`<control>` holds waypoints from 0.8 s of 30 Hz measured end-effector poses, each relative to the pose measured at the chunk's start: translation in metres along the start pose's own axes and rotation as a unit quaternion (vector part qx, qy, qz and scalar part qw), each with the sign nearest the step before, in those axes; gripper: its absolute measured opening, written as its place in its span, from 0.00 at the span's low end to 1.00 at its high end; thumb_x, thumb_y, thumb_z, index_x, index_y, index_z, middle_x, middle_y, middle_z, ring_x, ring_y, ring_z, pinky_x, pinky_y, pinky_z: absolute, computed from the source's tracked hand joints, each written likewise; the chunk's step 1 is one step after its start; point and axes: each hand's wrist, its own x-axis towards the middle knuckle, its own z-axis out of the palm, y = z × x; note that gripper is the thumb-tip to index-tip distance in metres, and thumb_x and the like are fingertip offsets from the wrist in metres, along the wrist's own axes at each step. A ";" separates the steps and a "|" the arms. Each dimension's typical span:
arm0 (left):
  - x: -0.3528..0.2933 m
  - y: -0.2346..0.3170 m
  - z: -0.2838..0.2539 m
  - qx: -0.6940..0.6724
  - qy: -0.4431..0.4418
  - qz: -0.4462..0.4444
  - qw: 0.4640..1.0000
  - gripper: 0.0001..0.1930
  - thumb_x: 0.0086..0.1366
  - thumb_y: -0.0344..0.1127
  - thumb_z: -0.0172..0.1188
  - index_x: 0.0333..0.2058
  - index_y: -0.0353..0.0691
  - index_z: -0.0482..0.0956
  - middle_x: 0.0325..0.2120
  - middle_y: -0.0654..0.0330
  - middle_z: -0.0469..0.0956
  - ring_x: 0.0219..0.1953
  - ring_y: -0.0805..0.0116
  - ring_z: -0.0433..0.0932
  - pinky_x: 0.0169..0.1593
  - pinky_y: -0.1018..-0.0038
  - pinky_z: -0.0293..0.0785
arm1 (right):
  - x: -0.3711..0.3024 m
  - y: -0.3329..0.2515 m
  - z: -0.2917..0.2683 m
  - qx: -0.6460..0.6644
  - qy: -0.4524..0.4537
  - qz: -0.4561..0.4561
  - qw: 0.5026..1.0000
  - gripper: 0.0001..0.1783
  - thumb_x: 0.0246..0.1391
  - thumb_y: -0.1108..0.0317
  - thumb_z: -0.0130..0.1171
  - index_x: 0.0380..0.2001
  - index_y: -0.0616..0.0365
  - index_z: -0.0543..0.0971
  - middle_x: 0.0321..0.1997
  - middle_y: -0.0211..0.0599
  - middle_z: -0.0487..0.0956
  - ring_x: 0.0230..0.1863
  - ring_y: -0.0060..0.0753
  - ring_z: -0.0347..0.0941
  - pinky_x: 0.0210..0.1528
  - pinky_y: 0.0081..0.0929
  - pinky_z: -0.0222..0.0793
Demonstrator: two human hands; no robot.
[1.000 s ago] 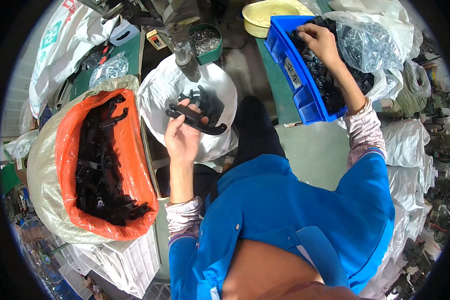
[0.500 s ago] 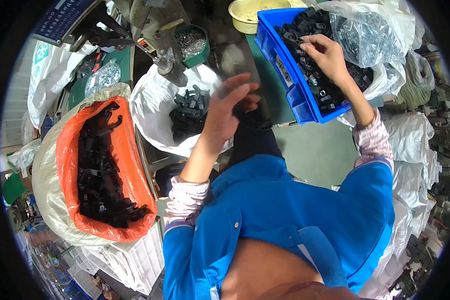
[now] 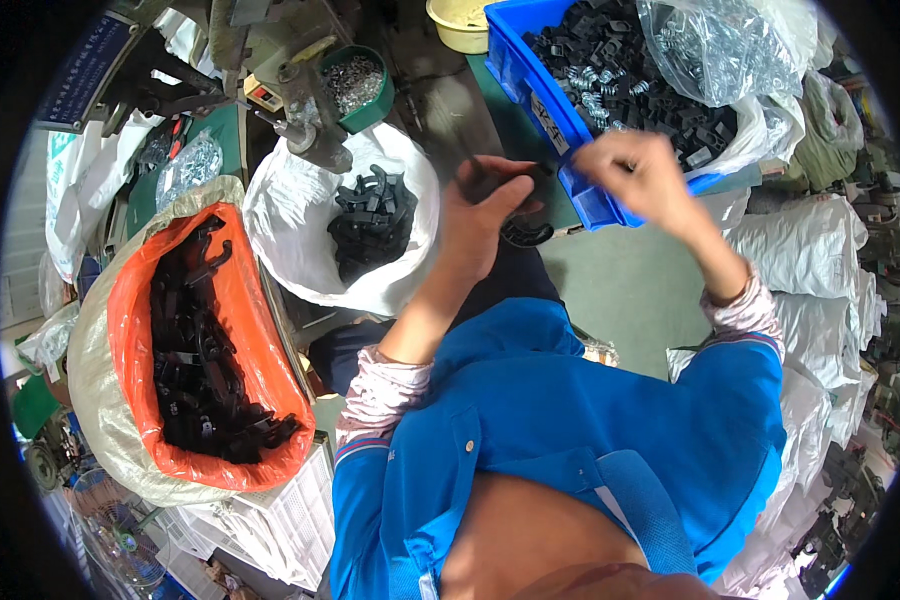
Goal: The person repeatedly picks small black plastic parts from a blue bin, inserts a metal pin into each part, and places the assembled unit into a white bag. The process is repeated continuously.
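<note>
My left hand [image 3: 482,212] is closed around a black curved plastic part [image 3: 527,234], whose hooked end sticks out below the fingers. Just right of it, my right hand [image 3: 638,180] passes over the near corner of a blue bin [image 3: 518,62]. Motion smears its curled fingers, so whatever they may hold cannot be made out. Small black plastic pieces [image 3: 610,45] fill the bin, with shiny metal springs [image 3: 595,92] among them. Left of my left hand, a white sack [image 3: 285,235] holds black curved parts [image 3: 372,222].
An orange-lined sack [image 3: 135,370] of black hooked parts stands at the left. Behind the white sack are a green tub [image 3: 378,110] of small metal pieces and a metal machine [image 3: 305,110]. A clear bag [image 3: 720,50] lies on the bin; white sacks [image 3: 800,250] are stacked at right.
My right hand has left the pieces in the blue bin and come nearer to my left hand. My left hand has shifted slightly right, and its curved part shows more plainly.
</note>
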 end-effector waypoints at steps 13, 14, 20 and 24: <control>-0.008 0.007 -0.013 -0.132 -0.005 -0.023 0.991 0.16 0.59 0.29 0.61 0.47 0.38 0.75 0.38 0.59 0.77 0.41 0.69 0.76 0.45 0.68 0.75 | 0.016 0.087 -0.043 -0.363 -0.108 0.027 0.925 0.15 0.38 0.79 0.55 0.35 0.59 0.78 0.34 0.43 0.77 0.40 0.51 0.73 0.39 0.41 0.73; -0.008 0.007 -0.016 -0.120 0.009 -0.011 0.993 0.16 0.59 0.29 0.61 0.47 0.39 0.75 0.38 0.60 0.78 0.40 0.69 0.76 0.44 0.70 0.74 | 0.019 0.084 -0.046 -0.328 -0.072 0.029 0.942 0.14 0.40 0.79 0.56 0.35 0.60 0.78 0.34 0.44 0.78 0.39 0.51 0.74 0.39 0.39 0.72; -0.011 0.010 -0.014 -0.043 0.002 0.035 0.998 0.18 0.58 0.27 0.62 0.48 0.37 0.74 0.40 0.60 0.78 0.40 0.71 0.76 0.43 0.73 0.75 | 0.041 -0.010 -0.025 0.128 -0.081 0.129 0.980 0.09 0.54 0.71 0.57 0.38 0.60 0.81 0.27 0.27 0.78 0.26 0.15 0.69 0.30 0.16 0.65; -0.019 0.016 -0.013 0.081 0.013 0.086 0.993 0.18 0.56 0.24 0.62 0.47 0.34 0.75 0.39 0.59 0.79 0.40 0.73 0.77 0.45 0.75 0.76 | 0.059 -0.049 -0.008 0.191 -0.132 0.113 0.966 0.06 0.53 0.73 0.58 0.34 0.61 0.81 0.25 0.25 0.76 0.23 0.12 0.66 0.26 0.12 0.63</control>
